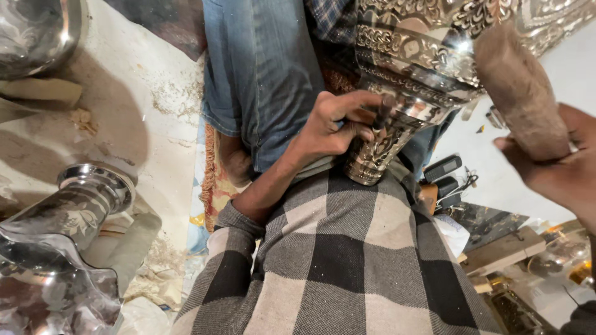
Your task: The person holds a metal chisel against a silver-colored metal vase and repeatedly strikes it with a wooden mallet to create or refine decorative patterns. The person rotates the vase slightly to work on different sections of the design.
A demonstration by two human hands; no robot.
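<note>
A shiny embossed metal vase [410, 68] lies across my lap, its narrow foot toward my checked shirt. My left hand [338, 124] rests on the vase's narrow neck, fingers pinched on a small dark punch tool [380, 115] held against the metal. My right hand [555, 167] at the right edge grips a thick brown wooden mallet [518, 87], raised beside the vase's wide body. My jeans-clad leg [261, 74] extends beyond the vase.
A second polished metal vase [68, 217] lies on the floor at left, and a shiny bowl [37, 31] sits at top left. Small dark tools [442, 174] and wooden blocks [503, 248] lie at right. A patterned mat [214, 180] edges my leg.
</note>
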